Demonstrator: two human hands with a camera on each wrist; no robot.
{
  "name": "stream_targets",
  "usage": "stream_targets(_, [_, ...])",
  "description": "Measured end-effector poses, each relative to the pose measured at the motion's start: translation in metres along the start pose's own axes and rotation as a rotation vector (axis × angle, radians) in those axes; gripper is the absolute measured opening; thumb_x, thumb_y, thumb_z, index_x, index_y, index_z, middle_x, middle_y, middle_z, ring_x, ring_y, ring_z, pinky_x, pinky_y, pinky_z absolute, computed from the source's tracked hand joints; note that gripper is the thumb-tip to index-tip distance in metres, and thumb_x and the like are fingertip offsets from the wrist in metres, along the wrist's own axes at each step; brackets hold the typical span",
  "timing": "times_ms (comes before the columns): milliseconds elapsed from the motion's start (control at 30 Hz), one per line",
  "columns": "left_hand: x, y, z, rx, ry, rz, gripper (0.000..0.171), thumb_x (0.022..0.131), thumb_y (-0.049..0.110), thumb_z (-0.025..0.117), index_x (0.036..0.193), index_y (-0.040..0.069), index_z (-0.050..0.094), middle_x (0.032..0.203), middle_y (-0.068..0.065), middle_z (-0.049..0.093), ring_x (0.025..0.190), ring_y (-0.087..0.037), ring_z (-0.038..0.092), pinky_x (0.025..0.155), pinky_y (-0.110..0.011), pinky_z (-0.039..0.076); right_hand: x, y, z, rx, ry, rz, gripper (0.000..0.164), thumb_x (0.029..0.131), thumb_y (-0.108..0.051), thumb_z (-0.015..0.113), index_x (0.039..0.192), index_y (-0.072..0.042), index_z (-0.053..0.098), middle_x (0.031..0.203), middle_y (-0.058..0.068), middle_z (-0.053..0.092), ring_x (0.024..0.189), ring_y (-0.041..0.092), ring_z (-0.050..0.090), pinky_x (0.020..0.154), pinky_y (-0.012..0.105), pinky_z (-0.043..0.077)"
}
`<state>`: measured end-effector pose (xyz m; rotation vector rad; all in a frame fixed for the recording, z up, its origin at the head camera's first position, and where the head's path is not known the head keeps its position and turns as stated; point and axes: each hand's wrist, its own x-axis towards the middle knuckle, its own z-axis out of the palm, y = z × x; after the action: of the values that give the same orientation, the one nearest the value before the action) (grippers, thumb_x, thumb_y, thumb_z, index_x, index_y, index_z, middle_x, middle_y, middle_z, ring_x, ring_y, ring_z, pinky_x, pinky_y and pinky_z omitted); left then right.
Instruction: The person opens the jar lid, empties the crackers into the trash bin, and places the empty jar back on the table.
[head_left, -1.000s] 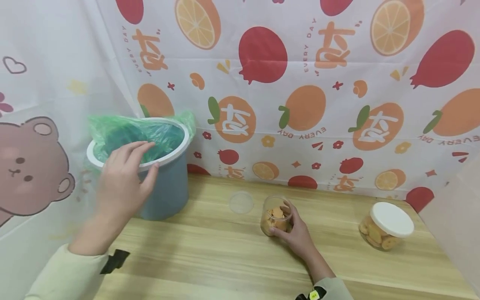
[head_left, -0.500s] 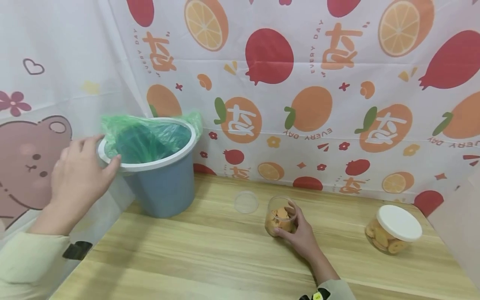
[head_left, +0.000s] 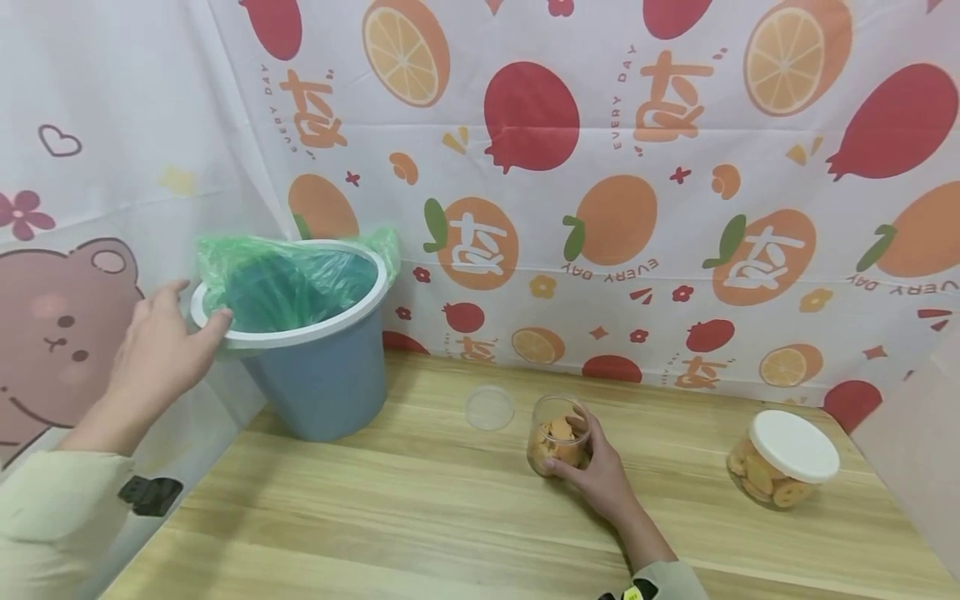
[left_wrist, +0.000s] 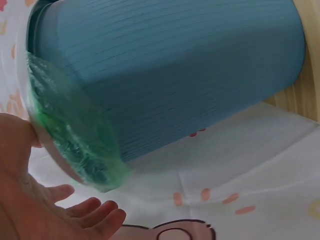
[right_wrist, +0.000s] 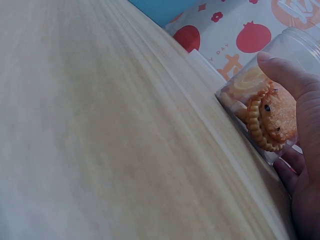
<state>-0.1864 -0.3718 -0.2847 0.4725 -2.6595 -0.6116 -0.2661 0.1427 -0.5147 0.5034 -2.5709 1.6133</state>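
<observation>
At the left side of a blue-grey trash bin, my left hand has its fingers spread and the thumb close by the white rim. A green plastic bag lines the bin and folds over that rim; a flap of the bag hangs down outside near my fingers in the left wrist view. My right hand grips a lidless clear jar, which stands upright on the table. Inside the jar are cookies, among them a round one with a ridged edge.
A round clear lid lies on the wooden table between bin and jar. Farther right stands a second clear jar of cookies with a white lid. A fruit-printed cloth hangs behind, and a bear-printed one at the left.
My left hand has moved left, from in front of the bin's opening to its left side. The right hand still holds the jar in the same place.
</observation>
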Motion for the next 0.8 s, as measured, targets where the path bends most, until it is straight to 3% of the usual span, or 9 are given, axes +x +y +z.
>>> stream_targets(233, [0.005,-0.006,0.009,-0.086,-0.027,-0.004,0.082,0.104,0.045,0.036,0.158,-0.008,0.005,0.149,-0.047,0.027,0.131,-0.063,0.033,0.098,-0.077,0.032,0.0,-0.001,0.0,0.004,0.003,0.001,0.096,0.079,-0.033,0.087,0.156,-0.032,0.03,0.151,0.01,0.053,0.138,0.034,0.051,0.115,0.057,0.038])
stream_targets(433, [0.005,-0.008,0.017,-0.17,-0.02,0.017,0.08,0.105,0.04,0.037,0.158,-0.009,0.003,0.157,-0.044,0.016,0.14,-0.065,0.022,0.108,-0.078,0.024,0.0,0.0,0.0,-0.004,0.001,-0.011,0.097,0.08,-0.033,0.087,0.158,-0.027,0.029,0.151,0.011,0.053,0.137,0.034,0.052,0.114,0.057,0.038])
stream_targets(800, [0.0,0.003,0.025,-0.184,-0.005,0.073,0.082,0.104,0.041,0.043,0.158,-0.01,0.007,0.157,-0.044,0.015,0.143,-0.063,0.019,0.112,-0.076,0.02,-0.001,0.003,-0.001,-0.014,0.003,-0.005,0.097,0.08,-0.035,0.086,0.158,-0.028,0.029,0.151,0.011,0.053,0.135,0.033,0.053,0.114,0.056,0.039])
